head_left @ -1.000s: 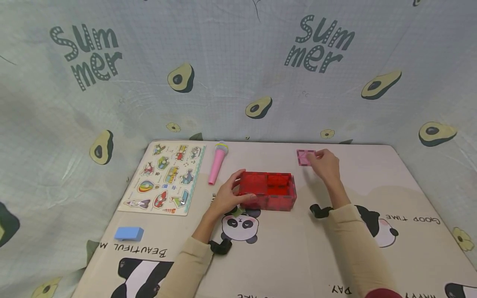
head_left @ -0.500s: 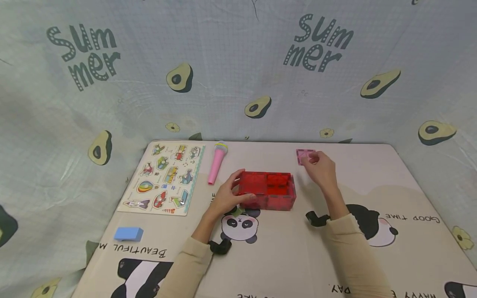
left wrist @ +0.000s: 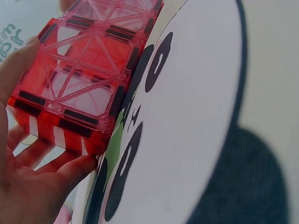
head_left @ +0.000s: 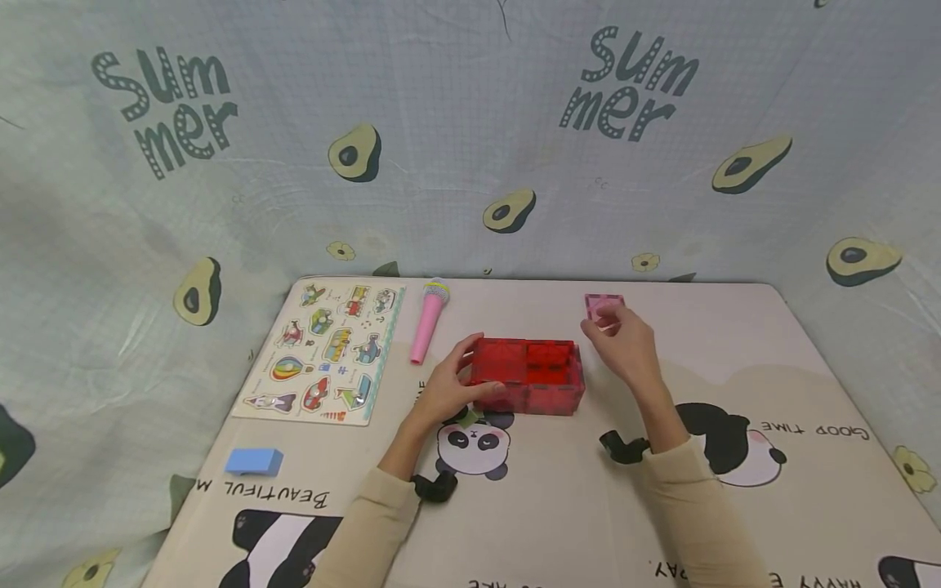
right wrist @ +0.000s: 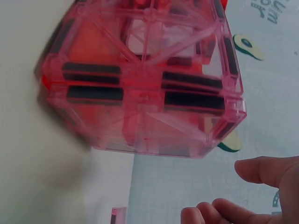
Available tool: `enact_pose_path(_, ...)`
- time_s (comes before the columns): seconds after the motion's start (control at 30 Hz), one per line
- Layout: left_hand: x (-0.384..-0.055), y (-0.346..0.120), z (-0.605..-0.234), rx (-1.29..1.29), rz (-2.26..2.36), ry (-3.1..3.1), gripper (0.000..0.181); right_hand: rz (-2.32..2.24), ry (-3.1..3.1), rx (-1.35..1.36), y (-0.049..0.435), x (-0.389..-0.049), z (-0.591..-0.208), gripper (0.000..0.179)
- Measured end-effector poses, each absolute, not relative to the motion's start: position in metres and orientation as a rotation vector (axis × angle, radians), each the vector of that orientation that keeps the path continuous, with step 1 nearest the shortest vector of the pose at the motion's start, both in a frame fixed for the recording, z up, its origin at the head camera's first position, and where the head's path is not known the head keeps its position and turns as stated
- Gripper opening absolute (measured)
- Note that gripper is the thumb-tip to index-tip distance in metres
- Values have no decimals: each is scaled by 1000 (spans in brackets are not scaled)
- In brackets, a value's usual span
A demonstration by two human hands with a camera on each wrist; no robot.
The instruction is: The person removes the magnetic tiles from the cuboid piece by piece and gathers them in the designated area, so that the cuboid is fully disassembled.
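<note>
A box built of translucent red magnetic tiles [head_left: 547, 398] rests on the table in the head view. My left hand [head_left: 447, 392] holds its left end, with the thumb along the near side and the fingers behind. The left wrist view shows these fingers [left wrist: 58, 172] around the tiles' edge. Beyond the box's right end, my right hand [head_left: 626, 345] hovers with thumb and fingers apart, nothing between them. A single pink magnetic tile [head_left: 594, 300] lies at the back of the table, partly hidden by that hand. In the right wrist view, the box's end [right wrist: 140, 126] faces my spread thumb [right wrist: 261, 169].
On the left lie a picture puzzle board [head_left: 316, 347] and a pink toy microphone [head_left: 428, 327]. A blue block [head_left: 254, 462] sits nearer the front left. An avocado-print cloth [head_left: 441, 122] hangs behind the table's back edge.
My right hand has moved left from the pink tile's right edge to in front of it, closer to the box. The left hand and the box have stayed put.
</note>
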State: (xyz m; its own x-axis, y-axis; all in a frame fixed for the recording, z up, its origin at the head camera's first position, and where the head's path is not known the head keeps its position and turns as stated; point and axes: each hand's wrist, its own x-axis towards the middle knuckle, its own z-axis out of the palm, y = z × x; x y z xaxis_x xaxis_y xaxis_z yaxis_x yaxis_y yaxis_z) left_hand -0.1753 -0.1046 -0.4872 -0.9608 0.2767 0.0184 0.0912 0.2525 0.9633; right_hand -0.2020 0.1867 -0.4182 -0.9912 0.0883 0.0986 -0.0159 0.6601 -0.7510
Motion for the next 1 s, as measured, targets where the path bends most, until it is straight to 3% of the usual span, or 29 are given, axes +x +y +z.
enact_pose_path(0.33, -175, -105, -487, 371, 1813, 2328, 88, 1216, -2825, 22, 183, -193, -425, 51)
enact_pose_path(1.0, -174, -105, -486, 366, 1805, 2346, 86, 1251, -2890, 181, 178, -186, -441, 39)
